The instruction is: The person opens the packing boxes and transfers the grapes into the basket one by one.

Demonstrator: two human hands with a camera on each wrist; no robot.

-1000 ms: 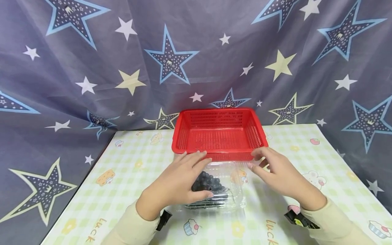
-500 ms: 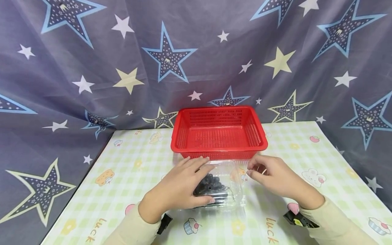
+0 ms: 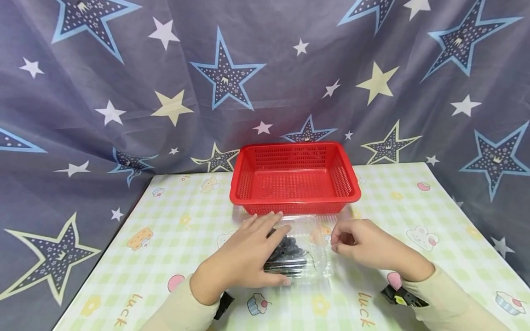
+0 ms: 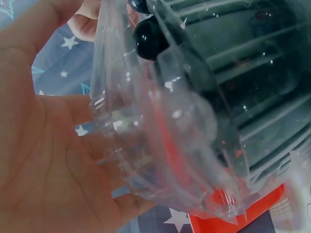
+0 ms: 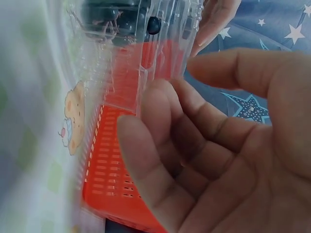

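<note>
On gingham (image 3: pixel 422 207), ribbed plastic box (image 3: pixel 313 241), round grapes (image 3: pixel 290 248)

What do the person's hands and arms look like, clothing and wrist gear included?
The left hand and right hand are ungloved. Plain cream sleeves cover the forearms. A black device shows at the left wrist; the right wrist's black device bears a yellow-green patch.

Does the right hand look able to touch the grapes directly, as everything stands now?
Probably not: the box looks closed, its clear plastic standing between the right hand and the grapes.
</note>
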